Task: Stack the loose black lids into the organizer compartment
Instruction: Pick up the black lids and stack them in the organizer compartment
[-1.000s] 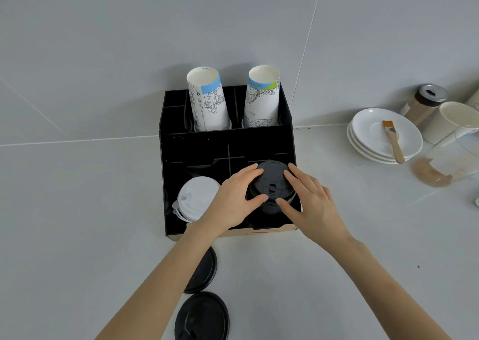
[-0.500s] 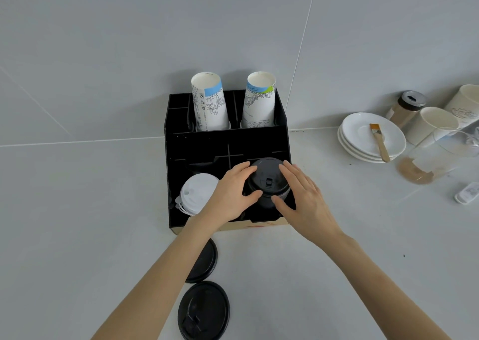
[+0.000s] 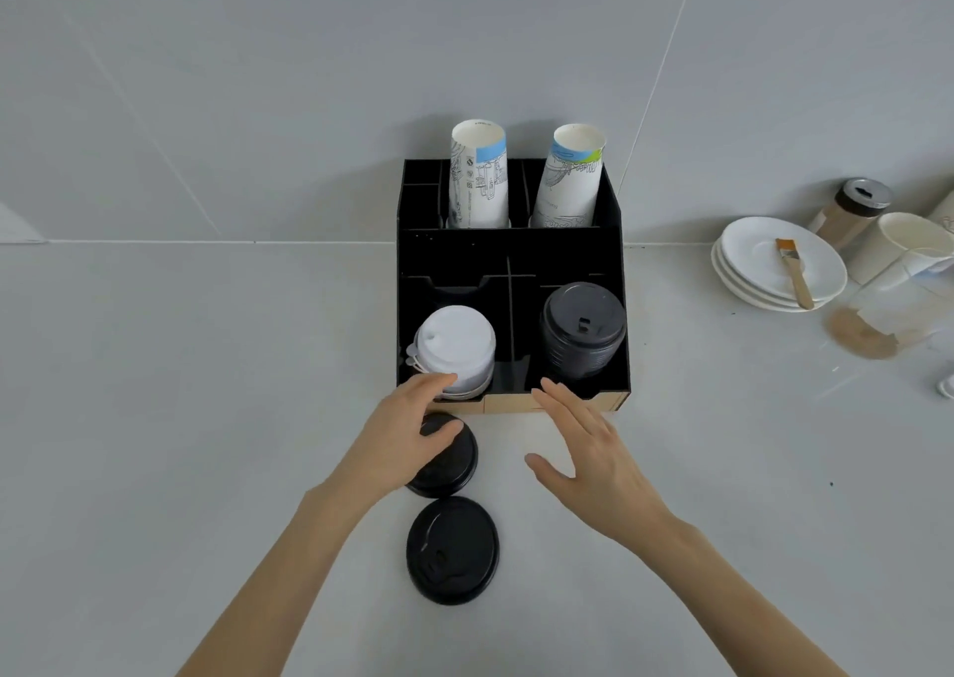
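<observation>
Our left hand point(image 3: 408, 439) rests spread on a loose black lid point(image 3: 444, 462) just off the organizer point(image 3: 557, 401) front edge; our right hand point(image 3: 588, 449) hovers open over bare table point(image 3: 748, 470). Both have left the black lid stack point(image 3: 582, 330) since a second ago.

Black organizer point(image 3: 511, 258) sits on grey tabletop point(image 3: 206, 366) against wall. Back slots hold 2 upside-down paper cup stacks point(image 3: 477, 175). Front left compartment: stack of white lids point(image 3: 454, 348). Front right compartment: stack of black lids point(image 3: 582, 330). Two loose black lids lie on tabletop in front of organizer, one point(image 3: 449, 462) near its front edge, the other point(image 3: 452, 550) just below it. Left hand point(image 3: 408, 436) rests over the upper loose lid, fingers curled, thumb on top. Right hand point(image 3: 588, 449) hovers open, nothing in it, beside organizer front. Far right: stacked white saucers point(image 3: 774, 263) w/ a brush point(image 3: 794, 271) on top.
</observation>
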The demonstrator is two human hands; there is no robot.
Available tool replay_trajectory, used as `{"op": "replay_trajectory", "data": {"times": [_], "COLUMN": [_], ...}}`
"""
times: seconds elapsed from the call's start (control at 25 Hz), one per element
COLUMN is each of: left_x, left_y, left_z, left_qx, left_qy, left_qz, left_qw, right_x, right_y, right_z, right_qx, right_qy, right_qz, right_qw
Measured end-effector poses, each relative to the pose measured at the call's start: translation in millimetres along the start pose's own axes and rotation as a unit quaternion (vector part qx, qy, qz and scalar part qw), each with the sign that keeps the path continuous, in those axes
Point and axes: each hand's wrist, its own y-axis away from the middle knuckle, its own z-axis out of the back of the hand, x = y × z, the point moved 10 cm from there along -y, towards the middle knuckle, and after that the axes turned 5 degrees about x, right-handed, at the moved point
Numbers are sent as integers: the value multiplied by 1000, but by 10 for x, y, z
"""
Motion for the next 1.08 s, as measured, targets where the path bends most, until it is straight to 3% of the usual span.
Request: {"op": "replay_trajectory", "data": {"times": [0.4, 0.68, 1.08], "left_x": [514, 642, 686], "left_y": [632, 812, 919], "left_z": [-381, -432, -617], "left_qx": [59, 50, 123], "left_qy": [9, 20, 16], "left_qz": [54, 53, 57], "left_qw": [997, 997, 991], "right_x": [238, 273, 307], "right_y": [360, 424, 429], "right_z": [-877, -1050, -1073], "right_qx": [128, 138, 142], "right_qy": [-24, -22, -52], "right_qz": [-27, -45, -40], "right_qw": [991, 989, 988]}}
